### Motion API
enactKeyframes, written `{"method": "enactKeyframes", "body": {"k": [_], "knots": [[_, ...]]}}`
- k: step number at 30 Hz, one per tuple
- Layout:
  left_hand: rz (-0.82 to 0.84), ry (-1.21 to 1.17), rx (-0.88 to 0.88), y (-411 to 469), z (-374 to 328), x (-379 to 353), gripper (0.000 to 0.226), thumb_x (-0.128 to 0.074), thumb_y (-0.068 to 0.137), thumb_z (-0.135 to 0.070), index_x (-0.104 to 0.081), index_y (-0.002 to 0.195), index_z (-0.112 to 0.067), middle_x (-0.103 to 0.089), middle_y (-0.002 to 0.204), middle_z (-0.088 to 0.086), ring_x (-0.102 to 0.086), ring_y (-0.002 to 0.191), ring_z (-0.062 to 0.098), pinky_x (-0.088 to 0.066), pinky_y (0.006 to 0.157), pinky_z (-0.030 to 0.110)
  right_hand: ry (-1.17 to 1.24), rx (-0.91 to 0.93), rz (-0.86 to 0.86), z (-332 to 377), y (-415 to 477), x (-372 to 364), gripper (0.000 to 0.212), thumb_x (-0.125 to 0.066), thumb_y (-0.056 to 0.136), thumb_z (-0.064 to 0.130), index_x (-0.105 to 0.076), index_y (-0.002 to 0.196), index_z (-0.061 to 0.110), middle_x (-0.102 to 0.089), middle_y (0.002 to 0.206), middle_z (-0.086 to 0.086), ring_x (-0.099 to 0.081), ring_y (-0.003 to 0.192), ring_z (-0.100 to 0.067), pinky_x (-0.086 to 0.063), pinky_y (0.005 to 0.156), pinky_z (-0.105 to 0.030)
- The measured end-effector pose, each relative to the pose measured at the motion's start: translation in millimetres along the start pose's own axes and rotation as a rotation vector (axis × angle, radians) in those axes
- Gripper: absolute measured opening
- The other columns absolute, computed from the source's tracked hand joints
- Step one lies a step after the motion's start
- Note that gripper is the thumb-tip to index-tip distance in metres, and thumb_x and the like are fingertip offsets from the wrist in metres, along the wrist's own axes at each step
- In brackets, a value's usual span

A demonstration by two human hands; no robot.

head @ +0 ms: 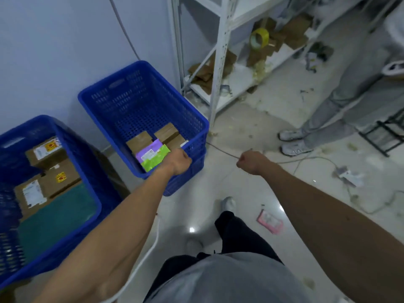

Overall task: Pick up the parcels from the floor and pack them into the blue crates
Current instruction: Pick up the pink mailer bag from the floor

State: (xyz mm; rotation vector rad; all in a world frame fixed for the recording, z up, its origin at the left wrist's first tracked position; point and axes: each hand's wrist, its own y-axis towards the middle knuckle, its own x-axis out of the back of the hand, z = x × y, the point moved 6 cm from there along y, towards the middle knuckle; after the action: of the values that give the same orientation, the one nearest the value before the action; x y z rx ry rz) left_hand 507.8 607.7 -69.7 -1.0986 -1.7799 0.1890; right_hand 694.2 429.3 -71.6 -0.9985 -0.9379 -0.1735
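Wearer's torso: grey shirt (229, 281) fills the lower edge, dark trousers below it, one shoe (228, 204) on the pale floor (240, 182).
Left hand (178, 161): fingers curled shut into a fist, over the near rim of the right blue crate (142, 101); whether it touches the rim cannot be told.
Right hand (251, 160): closed fist above the floor, holding nothing visible.
Right blue crate contents: brown boxes (166, 133) and a purple-and-green parcel (152, 156) just beside the left hand.
Left blue crate (72, 149): labelled cardboard boxes (47, 153) on a green sheet.
Floor parcel: pink packet (270, 221) lying near the wearer's foot.
Bystander: grey trousers, pale shoes (293, 142), near the white shelving (218, 62).
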Motion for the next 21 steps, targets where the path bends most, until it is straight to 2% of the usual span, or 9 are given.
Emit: {"method": "enactKeyframes", "body": {"k": [2, 3, 5, 9, 13, 18, 21], "knots": [[0.037, 0.006, -0.029, -8.7, -13.0, -22.7, 0.024, -0.052, 0.093, -0.017, -0.052, 0.069, -0.015, -0.052, 0.068, 0.006, -0.048, 0.068, 0.023, -0.045, 0.064, 0.036, 0.017, -0.054, -0.004, -29.4, -28.5, -15.2, 0.035, -0.052, 0.096, 0.034, -0.065, 0.102, 0.002, -0.063, 0.119, -0.019, -0.06, 0.108, -0.034, -0.043, 0.095, -0.038], [0.052, 0.009, -0.043, -12.1, -18.6, -34.9, 0.031, -0.052, 0.091, -0.016, -0.044, 0.061, -0.016, -0.046, 0.062, 0.004, -0.044, 0.063, 0.022, -0.039, 0.059, 0.034, 0.031, -0.083, -0.014, -45.3, -40.8, -23.0, 0.036, -0.052, 0.096, 0.034, -0.066, 0.105, 0.002, -0.064, 0.12, -0.018, -0.06, 0.109, -0.034, -0.044, 0.093, -0.036], [0.094, 0.007, -0.066, -20.5, -30.5, -58.5, 0.038, -0.051, 0.089, -0.015, -0.033, 0.056, -0.018, -0.038, 0.058, 0.002, -0.038, 0.058, 0.021, -0.031, 0.055, 0.032, 0.062, -0.15, -0.03, -76.1, -62.4, -38.7, 0.038, -0.054, 0.094, 0.034, -0.068, 0.114, 0.005, -0.065, 0.122, -0.014, -0.06, 0.111, -0.032, -0.047, 0.09, -0.034], [0.214, -0.008, -0.112, -33.2, -52.5, -110.4, 0.025, -0.054, 0.091, -0.019, -0.047, 0.068, -0.015, -0.055, 0.072, 0.007, -0.057, 0.073, 0.023, -0.044, 0.067, 0.031, 0.106, -0.238, -0.038, -124.2, -104.0, -66.4, 0.036, -0.054, 0.091, 0.032, -0.069, 0.114, 0.009, -0.066, 0.121, -0.012, -0.06, 0.11, -0.033, -0.049, 0.088, -0.033], [0.284, 0.004, -0.159, -38.0, -80.3, -161.8, 0.011, -0.054, 0.093, -0.021, -0.054, 0.084, -0.014, -0.059, 0.082, 0.006, -0.06, 0.081, 0.023, -0.053, 0.078, 0.037, 0.161, -0.325, -0.078, -178.8, -131.3, -98.0, 0.033, -0.053, 0.092, 0.032, -0.068, 0.112, 0.012, -0.066, 0.121, -0.01, -0.06, 0.11, -0.031, -0.047, 0.09, -0.032], [0.338, 0.093, -0.147, -50.3, -101.5, -229.5, 0.014, -0.051, 0.098, -0.023, -0.058, 0.092, -0.012, -0.071, 0.103, 0.015, -0.066, 0.098, 0.03, -0.053, 0.089, 0.038, 0.209, -0.419, -0.11, -251.7, -165.7, -151.1, 0.023, -0.052, 0.09, 0.03, -0.068, 0.1, 0.016, -0.069, 0.105, -0.007, -0.063, 0.096, -0.027, -0.044, 0.075, -0.03], [0.349, 0.108, -0.128, -59.5, -105.8, -268.9, 0.024, -0.053, 0.097, -0.025, -0.067, 0.099, -0.005, -0.071, 0.102, 0.014, -0.066, 0.099, 0.03, -0.054, 0.091, 0.037, 0.238, -0.463, -0.104, -295.3, -186.6, -180.0, 0.023, -0.05, 0.091, 0.029, -0.068, 0.098, 0.016, -0.07, 0.099, -0.006, -0.062, 0.089, -0.026, -0.045, 0.071, -0.03]]}}
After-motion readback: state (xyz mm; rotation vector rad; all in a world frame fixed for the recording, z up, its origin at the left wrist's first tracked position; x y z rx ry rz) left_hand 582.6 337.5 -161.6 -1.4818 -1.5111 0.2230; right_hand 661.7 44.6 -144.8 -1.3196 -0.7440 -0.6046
